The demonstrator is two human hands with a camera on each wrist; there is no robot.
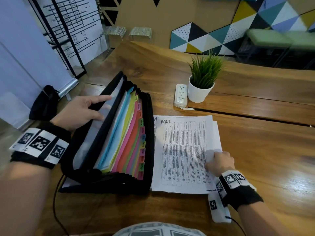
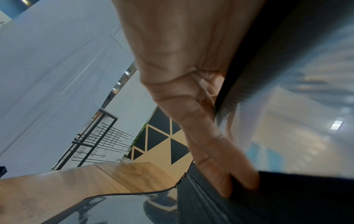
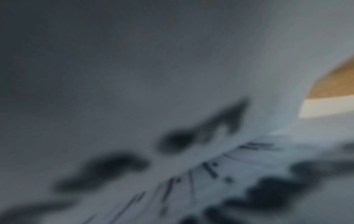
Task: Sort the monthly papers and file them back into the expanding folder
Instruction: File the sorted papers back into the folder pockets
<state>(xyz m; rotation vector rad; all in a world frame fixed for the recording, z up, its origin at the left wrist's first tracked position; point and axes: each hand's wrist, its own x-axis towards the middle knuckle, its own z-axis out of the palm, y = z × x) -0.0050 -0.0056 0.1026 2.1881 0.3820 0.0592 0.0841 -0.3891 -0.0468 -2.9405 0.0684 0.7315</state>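
A black expanding folder (image 1: 109,181) stands open on the wooden table (image 1: 265,143), showing coloured dividers with month tabs (image 1: 141,133). My left hand (image 1: 80,111) holds its translucent front flap (image 2: 298,94) back, thumb inside and fingers along the outer edge; its fingers (image 2: 193,109) lie against the flap's rim. To the folder's right lies a stack of printed papers (image 1: 184,150); the top sheet is marked "APRIL" by hand. My right hand (image 1: 219,162) pinches that sheet at its right edge, which curls up. The right wrist view shows only blurred paper (image 3: 172,75) close up.
A white pot with a green plant (image 1: 201,91) and a white power strip (image 1: 181,95) stand behind the papers. A black bag (image 1: 44,104) lies on the floor to the left. A thin black cable (image 1: 55,201) runs off the table's near edge.
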